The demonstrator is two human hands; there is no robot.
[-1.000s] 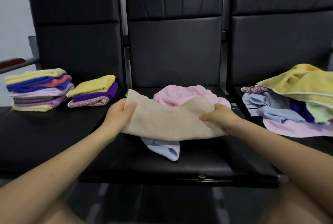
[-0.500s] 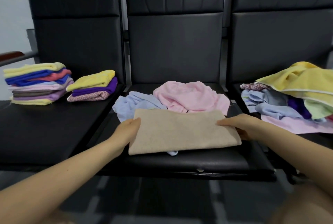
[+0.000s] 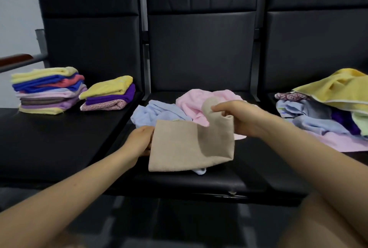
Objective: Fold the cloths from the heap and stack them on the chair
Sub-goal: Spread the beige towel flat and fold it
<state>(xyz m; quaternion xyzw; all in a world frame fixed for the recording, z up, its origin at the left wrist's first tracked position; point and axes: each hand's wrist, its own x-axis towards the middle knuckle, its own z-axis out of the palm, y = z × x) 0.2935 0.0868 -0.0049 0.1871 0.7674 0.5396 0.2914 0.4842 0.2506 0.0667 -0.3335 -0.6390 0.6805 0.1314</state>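
Hands: left hand [image 3: 139, 141] pinching the left edge of the beige cloth [image 3: 179, 152]; right hand [image 3: 241, 118] gripping its right end, now lifted and swung leftward.
Change: flat half a second ago on the middle chair seat [image 3: 199, 182], now right end raised, curling over.
Meaning: second fold apparently under way; stacking not yet done.
Nearby: pink cloth [image 3: 191, 102] and blue cloth [image 3: 153, 112] just behind.
Stacks: two folded stacks [image 3: 107, 94] on the left chair.
Heap: unfolded heap [image 3: 326, 108] on the right chair.
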